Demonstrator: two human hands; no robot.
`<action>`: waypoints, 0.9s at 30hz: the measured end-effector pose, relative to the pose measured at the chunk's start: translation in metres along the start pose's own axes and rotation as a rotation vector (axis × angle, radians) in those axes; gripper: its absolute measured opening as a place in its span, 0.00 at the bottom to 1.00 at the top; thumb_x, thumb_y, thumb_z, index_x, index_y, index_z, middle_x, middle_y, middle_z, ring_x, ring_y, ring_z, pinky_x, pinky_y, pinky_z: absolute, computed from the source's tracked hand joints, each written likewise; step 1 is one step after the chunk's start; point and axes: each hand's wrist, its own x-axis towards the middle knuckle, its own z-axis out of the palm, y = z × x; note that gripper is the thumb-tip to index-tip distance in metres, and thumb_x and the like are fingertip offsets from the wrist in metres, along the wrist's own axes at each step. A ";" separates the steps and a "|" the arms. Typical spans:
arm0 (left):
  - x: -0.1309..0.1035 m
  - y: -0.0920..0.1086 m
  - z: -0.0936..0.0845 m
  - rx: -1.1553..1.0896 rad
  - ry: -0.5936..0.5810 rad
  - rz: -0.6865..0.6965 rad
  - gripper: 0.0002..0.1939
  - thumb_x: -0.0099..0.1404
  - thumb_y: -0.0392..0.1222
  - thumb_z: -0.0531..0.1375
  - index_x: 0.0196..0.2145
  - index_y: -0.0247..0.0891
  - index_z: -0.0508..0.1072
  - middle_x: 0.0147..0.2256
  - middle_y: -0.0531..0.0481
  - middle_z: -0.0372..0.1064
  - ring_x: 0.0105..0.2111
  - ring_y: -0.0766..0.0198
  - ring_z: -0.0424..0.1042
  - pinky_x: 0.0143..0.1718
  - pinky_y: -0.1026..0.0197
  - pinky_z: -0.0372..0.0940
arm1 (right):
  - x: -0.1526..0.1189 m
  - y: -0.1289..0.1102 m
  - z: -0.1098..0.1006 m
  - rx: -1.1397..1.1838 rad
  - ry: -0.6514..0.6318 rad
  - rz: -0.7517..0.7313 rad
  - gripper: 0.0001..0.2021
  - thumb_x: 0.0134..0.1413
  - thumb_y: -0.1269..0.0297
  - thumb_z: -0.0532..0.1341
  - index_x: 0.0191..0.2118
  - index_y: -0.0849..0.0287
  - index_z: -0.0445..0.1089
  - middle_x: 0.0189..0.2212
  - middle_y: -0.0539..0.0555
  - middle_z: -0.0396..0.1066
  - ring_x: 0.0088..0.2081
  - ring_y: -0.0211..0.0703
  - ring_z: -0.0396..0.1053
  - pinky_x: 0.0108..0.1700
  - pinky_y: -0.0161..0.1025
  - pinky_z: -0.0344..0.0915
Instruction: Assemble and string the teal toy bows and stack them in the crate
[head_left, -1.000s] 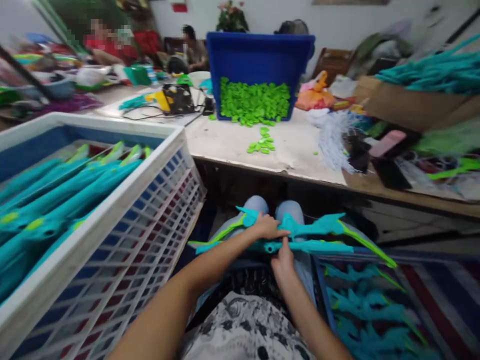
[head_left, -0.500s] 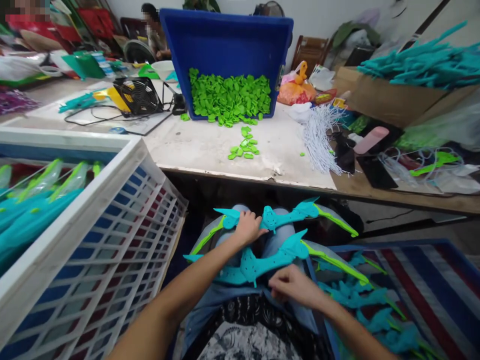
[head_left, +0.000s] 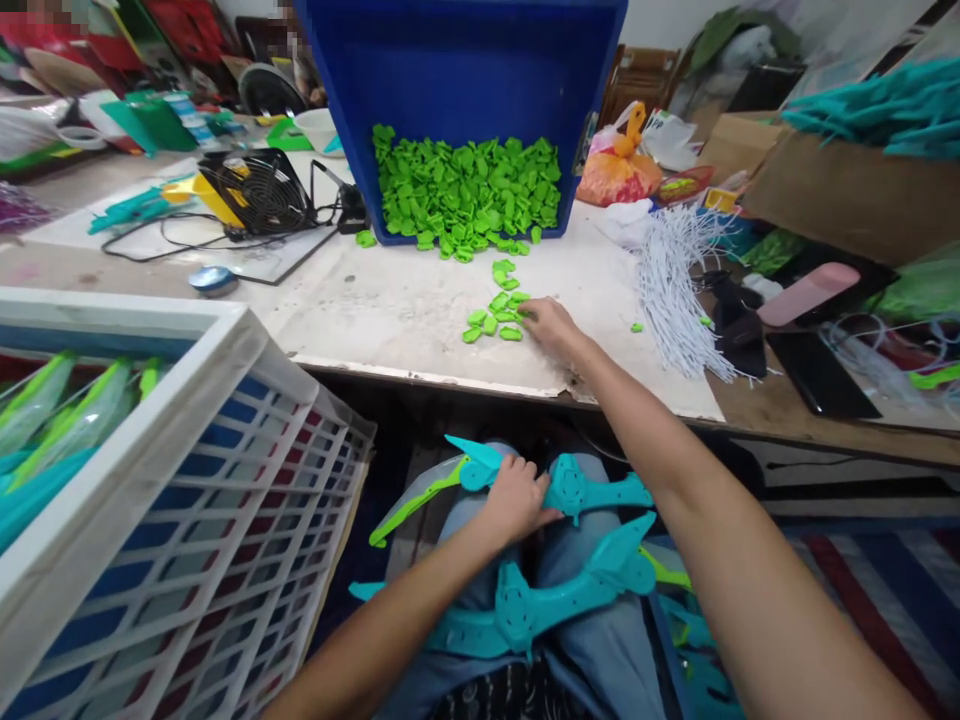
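Note:
My left hand is wrapped round the grip of a teal toy bow with a lime-green limb, which lies across my knees. Nearer to my body, a second toy bow rests on my lap, partly under my left forearm. My right hand is stretched out over the table, its fingertips pinched at a small green plastic piece. That piece lies at the right edge of a small scatter of green pieces. My right forearm covers the right end of the upper bow.
A tipped blue bin with many green pieces stands on the table. To my left is a white crate of bows. A black fan, white ties and a phone lie about. More bows are at right.
My right hand has gone from beside the lower bow on my lap up and forward to the green pieces on the table. My left hand stays on the upper bow. The view has shifted.

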 end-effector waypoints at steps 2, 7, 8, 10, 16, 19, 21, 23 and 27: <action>0.000 0.005 -0.005 -0.024 -0.035 -0.027 0.26 0.60 0.61 0.56 0.41 0.33 0.71 0.36 0.41 0.67 0.40 0.50 0.65 0.44 0.49 0.56 | -0.002 0.002 -0.002 -0.014 0.041 -0.011 0.11 0.52 0.71 0.58 0.41 0.59 0.74 0.42 0.56 0.74 0.46 0.49 0.67 0.51 0.44 0.61; -0.005 0.020 -0.007 -0.050 -0.036 -0.058 0.35 0.57 0.62 0.58 0.53 0.32 0.64 0.42 0.38 0.66 0.44 0.46 0.64 0.48 0.45 0.55 | -0.039 0.007 -0.023 0.024 0.289 0.034 0.09 0.52 0.67 0.61 0.39 0.62 0.74 0.39 0.59 0.73 0.42 0.48 0.67 0.50 0.45 0.61; -0.006 0.021 -0.006 -0.029 -0.013 -0.046 0.38 0.57 0.59 0.61 0.57 0.31 0.60 0.44 0.37 0.65 0.46 0.45 0.63 0.51 0.43 0.53 | -0.055 0.009 -0.028 0.031 0.301 0.044 0.08 0.52 0.66 0.61 0.39 0.62 0.73 0.39 0.59 0.73 0.41 0.47 0.67 0.50 0.45 0.61; -0.008 0.020 -0.006 -0.012 -0.014 -0.004 0.37 0.59 0.49 0.61 0.61 0.30 0.54 0.45 0.37 0.65 0.47 0.47 0.62 0.54 0.43 0.51 | -0.097 0.010 -0.038 0.071 0.332 0.037 0.08 0.53 0.65 0.61 0.38 0.60 0.73 0.38 0.58 0.73 0.41 0.46 0.67 0.47 0.44 0.63; 0.011 -0.016 -0.035 -0.398 -0.220 0.121 0.22 0.62 0.50 0.57 0.50 0.36 0.71 0.37 0.43 0.72 0.40 0.55 0.68 0.42 0.59 0.61 | -0.239 -0.002 -0.042 0.292 0.351 -0.087 0.08 0.54 0.64 0.61 0.40 0.56 0.71 0.40 0.55 0.72 0.43 0.45 0.69 0.46 0.44 0.67; 0.032 -0.032 -0.046 -0.465 -0.293 0.056 0.17 0.62 0.46 0.55 0.44 0.35 0.74 0.37 0.45 0.73 0.38 0.57 0.70 0.40 0.62 0.61 | -0.282 -0.006 -0.023 0.277 0.294 -0.117 0.09 0.55 0.65 0.61 0.42 0.56 0.71 0.41 0.57 0.72 0.43 0.45 0.69 0.46 0.45 0.68; 0.044 -0.036 -0.044 -0.460 -0.301 0.000 0.20 0.61 0.43 0.55 0.49 0.33 0.71 0.42 0.43 0.72 0.40 0.55 0.71 0.41 0.61 0.61 | -0.298 -0.007 -0.007 0.244 0.280 -0.141 0.10 0.56 0.65 0.60 0.44 0.57 0.70 0.42 0.58 0.71 0.44 0.46 0.68 0.46 0.46 0.68; 0.054 -0.037 -0.039 -0.537 -0.313 0.004 0.22 0.61 0.43 0.55 0.51 0.31 0.69 0.45 0.42 0.71 0.43 0.55 0.70 0.43 0.61 0.61 | -0.305 -0.009 0.006 0.195 0.263 -0.179 0.11 0.56 0.66 0.59 0.45 0.57 0.70 0.44 0.59 0.71 0.46 0.48 0.67 0.48 0.48 0.68; 0.066 -0.038 -0.028 -0.724 -0.377 0.007 0.21 0.61 0.46 0.54 0.45 0.27 0.72 0.42 0.42 0.72 0.41 0.58 0.70 0.42 0.63 0.61 | -0.309 -0.013 0.021 0.085 0.199 -0.261 0.11 0.57 0.66 0.58 0.46 0.61 0.71 0.45 0.60 0.71 0.48 0.49 0.65 0.49 0.49 0.67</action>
